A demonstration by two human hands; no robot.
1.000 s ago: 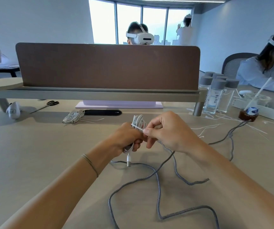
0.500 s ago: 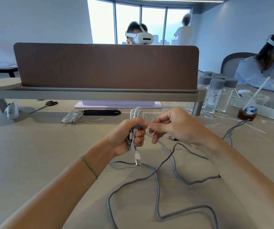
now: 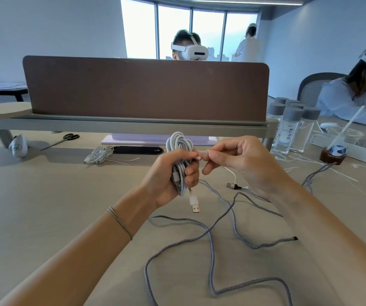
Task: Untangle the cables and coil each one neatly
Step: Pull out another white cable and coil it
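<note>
The head view shows the left hand (image 3: 168, 175) with fingers curled round a coiled white rubber-coated cable (image 3: 178, 149), held upright above the beige laminate table (image 3: 45, 206); the loops stick out over the fist and a white USB plug (image 3: 194, 205) hangs below it. Just to its right, the right hand (image 3: 244, 162) has thumb and forefinger pressed together, pinching a thin white tie (image 3: 230, 172) that trails down from the fingertips; its other fingers are loosely curled. The two hands nearly meet at the fingertips. Beneath them a long grey braided fabric cable (image 3: 210, 241) sprawls uncoiled across the table in loose crossing loops, one end with a black-and-silver plug (image 3: 233, 186) lying below the right hand. Farther back on the left lies a small bundled white cable (image 3: 99, 154) with thin white ties beside it, then a flat black oblong case (image 3: 138, 150), black-handled scissors (image 3: 67, 139) and a brown felt desk divider (image 3: 144, 89). To the right stand clear plastic bottles with grey caps (image 3: 290, 127). People wearing white headsets sit beyond the divider and at the far right.
</note>
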